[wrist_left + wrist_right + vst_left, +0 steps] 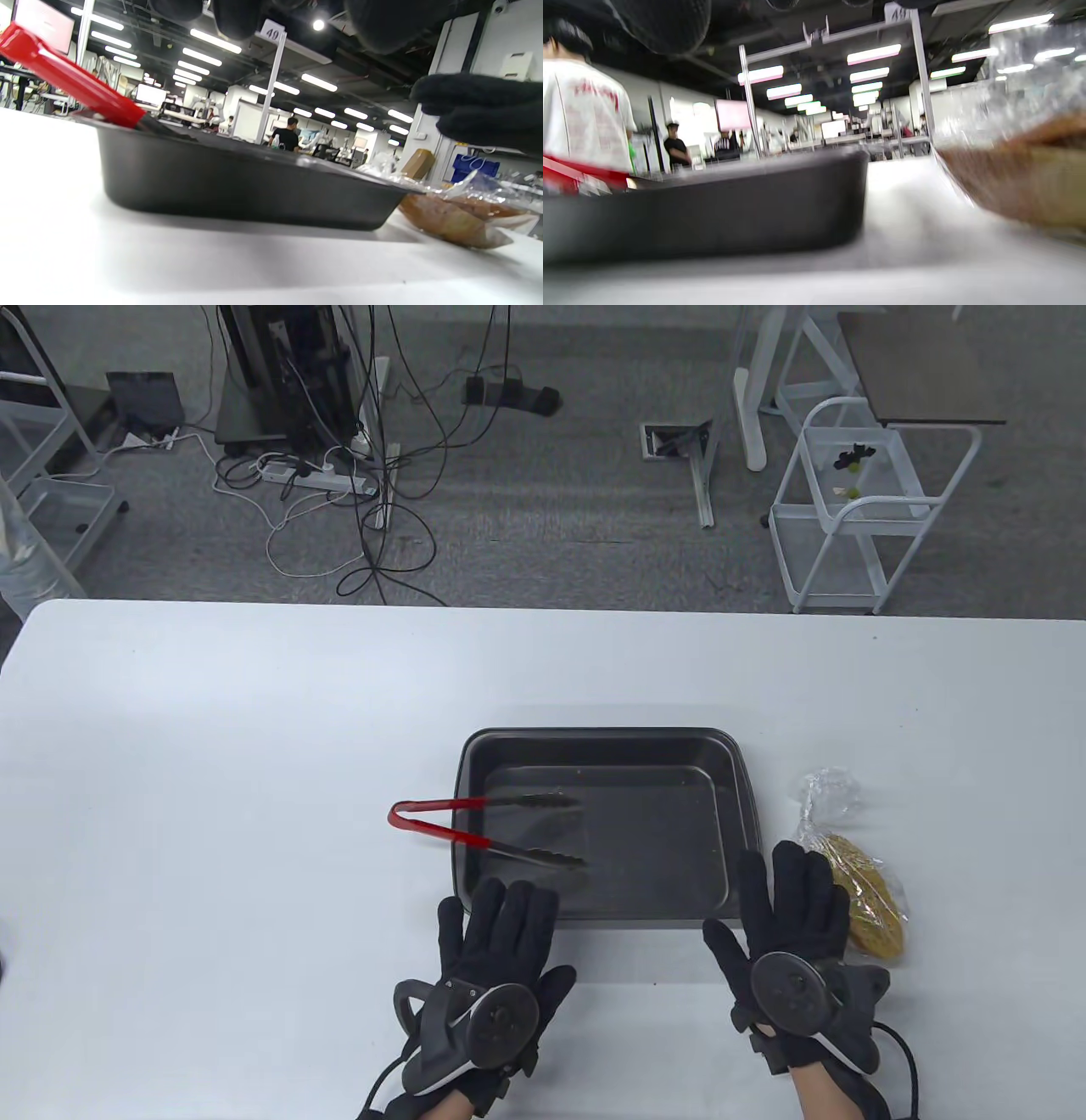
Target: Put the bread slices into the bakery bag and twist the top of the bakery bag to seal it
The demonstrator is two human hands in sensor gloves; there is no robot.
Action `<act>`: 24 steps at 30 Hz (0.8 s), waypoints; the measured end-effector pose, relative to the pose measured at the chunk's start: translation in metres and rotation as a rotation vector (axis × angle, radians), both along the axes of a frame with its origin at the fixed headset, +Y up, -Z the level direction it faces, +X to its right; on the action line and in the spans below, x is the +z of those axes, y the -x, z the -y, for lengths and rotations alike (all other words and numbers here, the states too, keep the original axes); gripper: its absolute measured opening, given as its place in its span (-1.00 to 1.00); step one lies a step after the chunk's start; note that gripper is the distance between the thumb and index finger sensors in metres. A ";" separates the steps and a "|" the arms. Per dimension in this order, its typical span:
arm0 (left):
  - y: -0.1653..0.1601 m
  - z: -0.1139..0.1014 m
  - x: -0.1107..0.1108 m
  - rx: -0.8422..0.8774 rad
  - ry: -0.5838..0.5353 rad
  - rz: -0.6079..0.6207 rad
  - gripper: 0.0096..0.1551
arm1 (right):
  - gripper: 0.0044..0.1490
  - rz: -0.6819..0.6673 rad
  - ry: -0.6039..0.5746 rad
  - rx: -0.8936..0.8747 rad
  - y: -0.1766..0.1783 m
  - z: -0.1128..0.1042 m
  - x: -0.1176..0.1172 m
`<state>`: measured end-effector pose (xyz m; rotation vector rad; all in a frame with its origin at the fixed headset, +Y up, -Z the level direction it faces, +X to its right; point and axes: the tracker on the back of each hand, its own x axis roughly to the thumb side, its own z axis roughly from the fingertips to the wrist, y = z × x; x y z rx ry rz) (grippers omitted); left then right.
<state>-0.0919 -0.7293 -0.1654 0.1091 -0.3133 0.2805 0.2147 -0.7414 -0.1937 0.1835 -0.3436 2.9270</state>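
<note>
Nothing is held by either hand: the left hand (501,937) lies flat on the white table (212,780) with its fingers spread and straight, the fingertips at the near rim of the black baking tray (728,780), and the right hand (785,916) is likewise laid flat with straight fingers, its outer side touching or just over the bakery bag (857,882). The bread slices (874,903) are seen inside that clear bag, which lies on the table just beside the tray's right wall, its gathered top (823,793) pointing away from the person and appearing already bunched. The tray holds no bread; only red-handled tongs (484,831) are rested across its left rim, the tips inside. The task is judged to be at or near its end. If any step is left, it is a check of the seal: the bunched neck would be best pinched close above the bread while the loaf end is steadied by the other hand, and turned several times so that the plastic is kept from unwinding. The crumb should not be squeezed in doing so.
</note>
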 end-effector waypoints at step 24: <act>0.003 0.005 -0.009 -0.013 0.063 -0.013 0.02 | 0.08 -0.035 0.075 0.048 0.006 0.007 -0.004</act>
